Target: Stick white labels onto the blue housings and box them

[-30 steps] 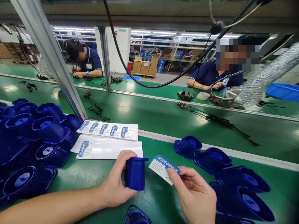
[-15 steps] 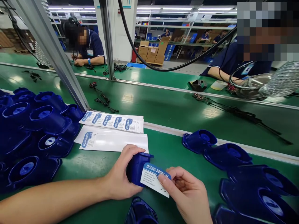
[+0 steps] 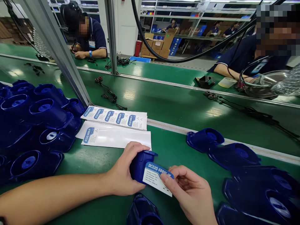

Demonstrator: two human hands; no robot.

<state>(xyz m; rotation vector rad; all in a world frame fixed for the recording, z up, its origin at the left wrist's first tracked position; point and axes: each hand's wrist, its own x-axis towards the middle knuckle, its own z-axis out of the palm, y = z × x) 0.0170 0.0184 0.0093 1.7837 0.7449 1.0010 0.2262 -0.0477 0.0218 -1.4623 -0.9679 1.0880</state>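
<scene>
My left hand [image 3: 125, 170] is closed around a small blue plastic housing [image 3: 140, 163], lying on its side just above the green table. My right hand [image 3: 191, 193] pinches a white and blue label sticker [image 3: 156, 177] printed "DCS2Q-5000L/H" and holds it against the housing's side. Two label sheets [image 3: 117, 126] lie flat just beyond my left hand, the far one with several stickers left on it.
A heap of blue housings [image 3: 35, 122] fills the left of the table, and a row of blue housings [image 3: 236, 159] lies at right. Another blue part [image 3: 142, 212] sits under my hands. A slanted metal post [image 3: 58, 59] rises at left. Cables [image 3: 110, 95] lie on the conveyor; people work opposite.
My right hand brought the sticker leftwards from free air onto the housing's side. My left hand tipped the housing from upright to lying over. The camera has dipped down.
</scene>
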